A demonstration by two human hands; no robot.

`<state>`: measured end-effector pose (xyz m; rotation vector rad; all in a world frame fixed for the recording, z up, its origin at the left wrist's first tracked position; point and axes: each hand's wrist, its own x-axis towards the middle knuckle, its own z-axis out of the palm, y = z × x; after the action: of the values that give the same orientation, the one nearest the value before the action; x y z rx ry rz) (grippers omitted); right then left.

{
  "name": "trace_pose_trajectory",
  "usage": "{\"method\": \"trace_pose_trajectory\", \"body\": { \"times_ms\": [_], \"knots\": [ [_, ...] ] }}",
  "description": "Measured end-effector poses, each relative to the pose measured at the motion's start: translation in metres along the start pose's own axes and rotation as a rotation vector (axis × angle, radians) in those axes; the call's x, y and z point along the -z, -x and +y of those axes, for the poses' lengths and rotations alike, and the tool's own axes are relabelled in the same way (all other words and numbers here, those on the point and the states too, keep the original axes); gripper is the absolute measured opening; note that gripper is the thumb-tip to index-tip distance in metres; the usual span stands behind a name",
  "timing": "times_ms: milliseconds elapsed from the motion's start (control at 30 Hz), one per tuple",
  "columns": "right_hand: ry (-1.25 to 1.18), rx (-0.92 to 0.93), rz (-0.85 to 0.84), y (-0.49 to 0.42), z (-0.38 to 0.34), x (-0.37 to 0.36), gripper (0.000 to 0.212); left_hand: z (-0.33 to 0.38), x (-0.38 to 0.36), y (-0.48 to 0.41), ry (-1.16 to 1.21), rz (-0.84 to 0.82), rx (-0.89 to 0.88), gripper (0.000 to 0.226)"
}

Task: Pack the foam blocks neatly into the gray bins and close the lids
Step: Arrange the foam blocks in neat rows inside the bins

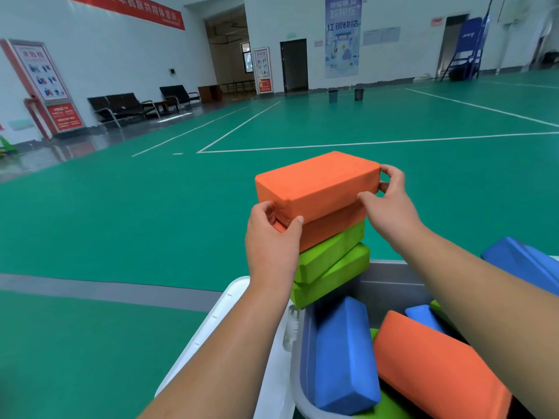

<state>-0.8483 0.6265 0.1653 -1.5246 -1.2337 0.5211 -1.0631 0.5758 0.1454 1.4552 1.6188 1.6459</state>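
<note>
The left hand (pixel 272 237) and right hand (pixel 390 204) grip opposite ends of the orange foam block (pixel 314 179) between them; it looks light, grippy and slightly squashy.

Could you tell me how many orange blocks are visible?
3: upper block gripped by left hand and right hand, second block under it, third block in the gray bin. Others may be hidden.

An orange rectangular foam block (pixel 314 182) tops a stack, gripped at its ends by the left hand (pixel 272 240) and right hand (pixel 390 207). Under it sit a second orange foam block (pixel 329 228), an upper lime-green foam block (pixel 329 252) and a lower lime-green foam block (pixel 332 282), slightly askew. Inside the open gray plastic bin (pixel 390 276), a blue foam block (pixel 344 355) and a tilted orange foam block (pixel 435 367) lie side by side. The white lid (pixel 222 322) stands open at the bin's left.
</note>
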Motion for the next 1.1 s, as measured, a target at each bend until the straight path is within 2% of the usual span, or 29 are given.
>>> {"method": "trace_pose_trajectory", "body": {
  "times_ms": [300, 533, 733, 967, 1100],
  "knots": [
    [0.084, 0.068, -0.150, 0.011, -0.003, -0.007, 0.076, 0.000, 0.017, 0.000, 0.079, -0.003, 0.092, 0.052],
    [0.044, 0.024, -0.082, 0.010, -0.002, -0.010, 0.073, -0.003, 0.016, -0.001, 0.108, -0.029, 0.074, 0.055],
    [0.093, -0.027, -0.058, 0.013, 0.004, -0.010, 0.081, -0.007, 0.017, 0.000, 0.035, -0.053, 0.066, 0.065],
    [0.116, -0.059, -0.031, 0.020, 0.013, -0.006, 0.072, -0.015, 0.021, 0.003, -0.072, -0.113, 0.093, 0.067],
    [0.136, -0.076, -0.033, 0.031, 0.017, 0.001, 0.063, -0.023, 0.018, 0.013, -0.165, -0.122, 0.184, 0.052]
  ]
}}
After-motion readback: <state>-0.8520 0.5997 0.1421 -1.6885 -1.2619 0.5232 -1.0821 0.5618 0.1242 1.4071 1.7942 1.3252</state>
